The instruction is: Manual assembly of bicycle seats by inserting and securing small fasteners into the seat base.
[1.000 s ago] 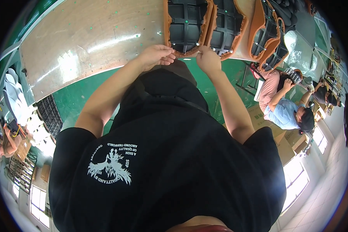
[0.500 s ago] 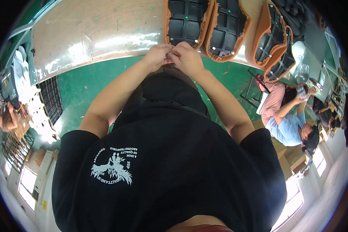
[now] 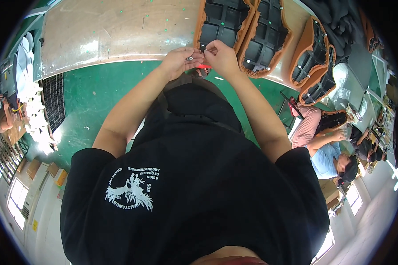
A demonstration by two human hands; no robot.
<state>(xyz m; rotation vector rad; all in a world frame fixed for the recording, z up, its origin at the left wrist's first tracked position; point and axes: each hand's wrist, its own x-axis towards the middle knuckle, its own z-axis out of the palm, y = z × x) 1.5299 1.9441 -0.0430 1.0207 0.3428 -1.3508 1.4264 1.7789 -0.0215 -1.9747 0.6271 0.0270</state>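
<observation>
My left hand (image 3: 180,62) is half curled, palm partly up, over the near edge of the table. A small round metal piece (image 3: 190,58) lies in its fingers; its exact kind is too small to tell. Close beside it, my right hand (image 3: 222,56) has thumb and forefinger pinched together at the near end of a panel. Whatever it may hold is too small to make out. That panel (image 3: 222,26) has a black ribbed plastic back and an orange-brown padded cover wrapped over its rim. A second such panel (image 3: 260,46) lies to its right, with small white pieces along its edge.
The wooden table (image 3: 115,33) stretches left, dotted with small green bits. Further right lie two narrower orange-brown padded pieces (image 3: 311,55) (image 3: 321,84) and a dark pile (image 3: 336,22). A person (image 3: 329,154) in light blue sits at right. Something red (image 3: 203,66) shows below my hands.
My hands have drawn apart from their joined position. The left palm has turned up, exposing the metal piece, and the right hand has shifted slightly right. The view has shifted a little.
</observation>
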